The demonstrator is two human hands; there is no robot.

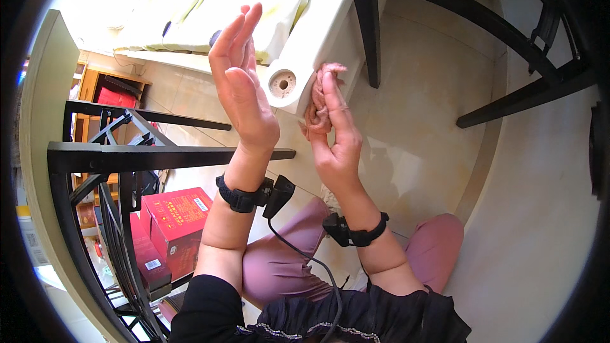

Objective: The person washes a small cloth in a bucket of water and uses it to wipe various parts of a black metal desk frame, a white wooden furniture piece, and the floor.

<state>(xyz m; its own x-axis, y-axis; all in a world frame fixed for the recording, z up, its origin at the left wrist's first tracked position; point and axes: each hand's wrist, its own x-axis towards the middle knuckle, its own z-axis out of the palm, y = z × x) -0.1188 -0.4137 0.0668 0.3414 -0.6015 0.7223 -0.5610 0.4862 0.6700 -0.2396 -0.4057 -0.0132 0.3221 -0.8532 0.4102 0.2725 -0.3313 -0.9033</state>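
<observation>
A crumpled pinkish-brown cloth (318, 111) lies against the side of a white bed frame's corner (301, 80). My right hand (339, 128) presses flat on the cloth with its fingers extended, thumb side hidden in part by the cloth. My left hand (245, 80) is raised with its fingers apart and nothing in it, left of a round recessed fitting with a dark hole (282, 84) in the corner's end. Both wrists wear black straps with small black devices, and a cable runs from the left one.
Black metal legs (171, 158) of a light-topped table stand at the left, with red boxes (176, 224) beside them. Another black metal frame (457, 7) stands at the upper right. A patterned bed cover (267, 4) lies above; a pale wall (533, 209) rises at the right.
</observation>
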